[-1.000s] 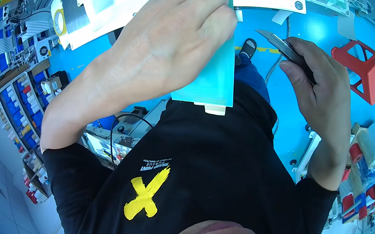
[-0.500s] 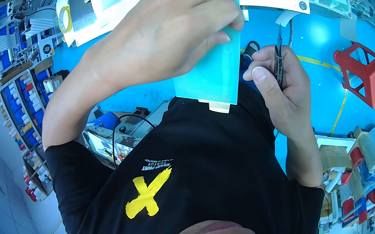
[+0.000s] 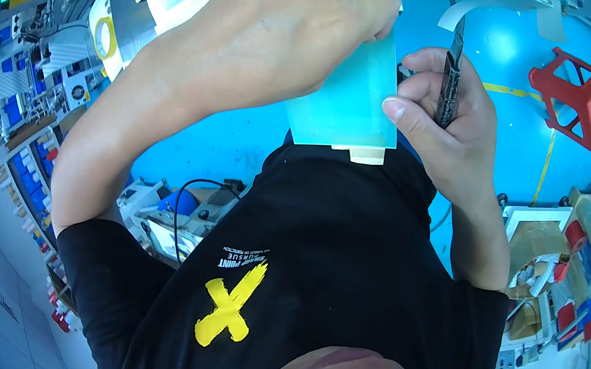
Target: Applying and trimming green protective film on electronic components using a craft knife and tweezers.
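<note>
Turned black knife [image 3: 448, 91] upright over past second, drew it near teal sheet [image 3: 348, 119], before waist of black shirt [image 3: 377, 252]. Clasping knife in right grip [image 3: 453, 144], near sheet's right edge. Reaching left grip [image 3: 296, 34] across sheet's upper part; cannot tell whether clenched.

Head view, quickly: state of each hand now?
Left hand: curled over the flat, translucent turquoise sheet; fingertips hidden, grip unclear.
Right hand: closed, holding the slim black cutter knife.
</note>
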`<action>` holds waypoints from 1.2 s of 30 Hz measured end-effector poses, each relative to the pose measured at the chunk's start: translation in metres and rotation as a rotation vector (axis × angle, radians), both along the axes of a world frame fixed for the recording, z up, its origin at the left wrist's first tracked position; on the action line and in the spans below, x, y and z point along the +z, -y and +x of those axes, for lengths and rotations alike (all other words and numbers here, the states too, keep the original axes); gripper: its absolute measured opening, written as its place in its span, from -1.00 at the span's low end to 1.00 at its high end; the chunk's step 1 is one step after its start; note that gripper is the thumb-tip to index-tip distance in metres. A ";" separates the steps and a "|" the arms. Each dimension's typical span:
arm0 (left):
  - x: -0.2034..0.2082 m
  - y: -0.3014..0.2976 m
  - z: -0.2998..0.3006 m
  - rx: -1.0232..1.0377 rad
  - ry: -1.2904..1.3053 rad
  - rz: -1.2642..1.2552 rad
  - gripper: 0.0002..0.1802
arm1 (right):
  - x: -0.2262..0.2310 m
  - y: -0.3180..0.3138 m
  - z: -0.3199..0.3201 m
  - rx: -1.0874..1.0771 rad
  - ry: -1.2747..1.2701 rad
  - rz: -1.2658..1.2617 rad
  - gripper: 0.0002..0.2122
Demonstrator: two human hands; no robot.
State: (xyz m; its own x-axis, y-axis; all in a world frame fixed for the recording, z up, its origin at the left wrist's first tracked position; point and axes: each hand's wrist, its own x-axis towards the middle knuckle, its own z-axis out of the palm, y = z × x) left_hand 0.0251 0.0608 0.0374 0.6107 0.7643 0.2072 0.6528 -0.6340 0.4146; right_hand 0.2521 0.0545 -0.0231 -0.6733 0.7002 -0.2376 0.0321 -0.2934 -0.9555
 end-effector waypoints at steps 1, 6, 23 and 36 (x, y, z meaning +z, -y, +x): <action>-0.009 -0.006 -0.002 -0.198 0.103 0.366 -0.93 | -0.001 0.002 -0.001 -0.015 0.001 0.005 -0.69; -0.012 -0.009 -0.017 -0.259 0.162 0.263 -0.93 | -0.003 0.008 -0.002 -0.088 -0.030 0.031 -0.69; -0.024 -0.017 -0.021 -0.331 0.269 0.246 -0.85 | 0.016 0.010 0.033 -0.005 0.289 0.449 -0.63; -0.038 -0.021 -0.023 -0.355 0.347 0.370 -0.85 | 0.032 0.013 0.015 0.103 0.646 1.160 -0.50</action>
State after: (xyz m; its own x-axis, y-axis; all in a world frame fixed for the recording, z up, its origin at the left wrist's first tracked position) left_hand 0.0021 0.0817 -0.0001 0.6639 0.3663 0.6519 0.2418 -0.9302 0.2763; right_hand 0.2669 0.0420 0.0085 -0.7280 0.6658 0.1634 0.5440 0.7061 -0.4534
